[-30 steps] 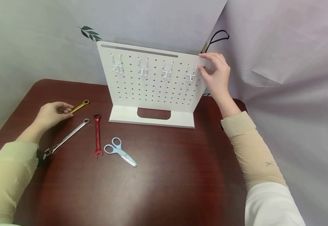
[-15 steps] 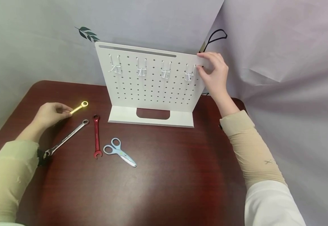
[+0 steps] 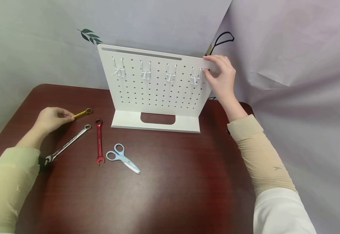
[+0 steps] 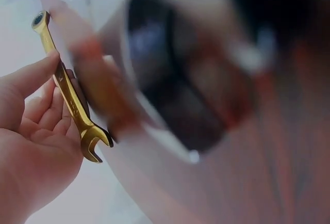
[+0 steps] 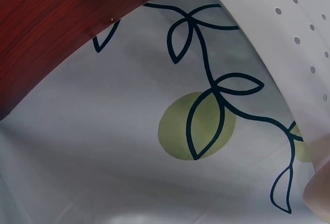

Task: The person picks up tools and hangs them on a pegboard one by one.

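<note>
My left hand [image 3: 50,119], at the left of the table, pinches a gold combination wrench [image 3: 82,113] between thumb and fingers. In the left wrist view the thumb presses the shaft of this wrench [image 4: 69,92], and its open-ended jaw points down past the palm. My right hand [image 3: 223,75] grips the upper right edge of a white pegboard [image 3: 158,94] that stands upright on its base. Only a bit of the right hand [image 5: 319,195] shows at the lower right of the right wrist view, against the board's edge. Several white wire hooks [image 3: 146,75] hang along the board's upper part.
A silver combination wrench [image 3: 70,142] lies near the left forearm. To its right are a red combination wrench [image 3: 99,143] and light-blue scissors [image 3: 124,158] on the dark red table [image 3: 158,195]. Blurred dark shapes fill much of the left wrist view.
The left fingers have come together on the gold wrench, whose ring end has dipped slightly. The right hand keeps its grip on the pegboard. The head view has shifted a little.
</note>
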The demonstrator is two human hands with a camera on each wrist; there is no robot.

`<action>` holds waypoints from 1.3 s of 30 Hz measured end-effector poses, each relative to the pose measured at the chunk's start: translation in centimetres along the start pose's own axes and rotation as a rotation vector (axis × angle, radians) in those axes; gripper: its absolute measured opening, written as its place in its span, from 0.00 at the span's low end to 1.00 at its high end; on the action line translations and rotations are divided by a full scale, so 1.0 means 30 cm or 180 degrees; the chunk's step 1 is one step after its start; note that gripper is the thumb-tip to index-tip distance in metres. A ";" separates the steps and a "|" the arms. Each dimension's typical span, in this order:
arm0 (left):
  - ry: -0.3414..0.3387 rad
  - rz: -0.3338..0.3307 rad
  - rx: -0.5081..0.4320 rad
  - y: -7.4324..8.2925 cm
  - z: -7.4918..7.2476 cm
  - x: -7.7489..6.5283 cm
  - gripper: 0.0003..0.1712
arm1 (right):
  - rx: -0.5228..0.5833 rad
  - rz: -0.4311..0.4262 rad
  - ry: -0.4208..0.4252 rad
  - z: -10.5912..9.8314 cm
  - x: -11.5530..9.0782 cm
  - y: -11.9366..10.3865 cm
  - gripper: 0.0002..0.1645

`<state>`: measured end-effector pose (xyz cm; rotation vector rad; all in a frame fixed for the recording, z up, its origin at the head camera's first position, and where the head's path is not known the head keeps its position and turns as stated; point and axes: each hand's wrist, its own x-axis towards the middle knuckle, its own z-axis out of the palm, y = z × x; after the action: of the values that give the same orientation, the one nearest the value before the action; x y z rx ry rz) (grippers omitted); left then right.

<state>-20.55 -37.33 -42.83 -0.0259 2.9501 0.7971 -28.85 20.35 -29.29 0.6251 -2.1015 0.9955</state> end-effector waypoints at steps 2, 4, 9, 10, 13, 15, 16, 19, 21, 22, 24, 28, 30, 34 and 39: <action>0.0035 -0.0042 -0.0052 0.009 0.003 -0.005 0.18 | -0.0012 -0.0004 -0.0012 -0.001 -0.001 0.000 0.18; 0.0087 -0.0090 -0.0141 0.019 0.007 -0.011 0.19 | -0.0023 -0.0007 -0.0017 -0.002 -0.001 0.000 0.18; 0.0242 -0.0140 -0.0345 0.043 0.014 -0.022 0.22 | -0.0023 -0.0009 -0.0019 -0.001 -0.001 0.004 0.19; 0.0270 -0.0139 -0.0379 0.049 0.013 -0.024 0.22 | -0.0018 -0.0004 -0.0017 -0.001 -0.001 0.003 0.19; 0.0320 -0.0152 -0.0548 0.072 0.010 -0.035 0.22 | -0.0007 0.0007 -0.0018 0.001 -0.001 0.000 0.19; 0.0339 -0.0179 -0.0702 0.092 0.005 -0.042 0.16 | -0.0010 0.0006 -0.0023 0.000 -0.001 -0.002 0.19; 0.0345 -0.0191 -0.0792 0.103 0.004 -0.045 0.10 | -0.0014 0.0003 -0.0023 0.000 -0.001 -0.003 0.19; 0.0361 -0.0245 -0.1111 0.140 -0.002 -0.055 0.07 | -0.0031 -0.0003 -0.0025 -0.002 -0.001 -0.007 0.18; 0.0371 -0.0262 -0.1295 0.166 -0.006 -0.061 0.17 | -0.0038 0.0005 -0.0025 -0.004 -0.002 -0.008 0.18; 0.0389 -0.0270 -0.1377 0.180 -0.008 -0.065 0.19 | -0.0039 0.0009 -0.0025 -0.004 -0.002 -0.009 0.18; 0.0427 -0.0281 -0.1526 0.209 -0.014 -0.073 0.21 | -0.0050 0.0013 -0.0031 -0.004 -0.002 -0.009 0.19; 0.0465 -0.0321 -0.1776 0.272 -0.028 -0.089 0.18 | -0.0075 0.0001 -0.0035 -0.003 -0.003 -0.007 0.18; 0.0468 -0.0328 -0.1934 0.303 -0.034 -0.097 0.16 | -0.0081 -0.0008 -0.0034 -0.002 -0.004 -0.007 0.18; 0.0461 -0.0179 -0.2788 0.359 -0.040 -0.106 0.14 | -0.0076 -0.0005 -0.0029 -0.002 -0.003 -0.008 0.18; 0.0447 0.0001 -0.3699 0.425 -0.031 -0.115 0.13 | -0.0080 0.0002 -0.0027 -0.002 -0.002 -0.008 0.18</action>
<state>-17.67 -26.79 -35.33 -0.1531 2.1307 2.3928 -28.62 20.27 -29.21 0.6172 -2.1186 0.9667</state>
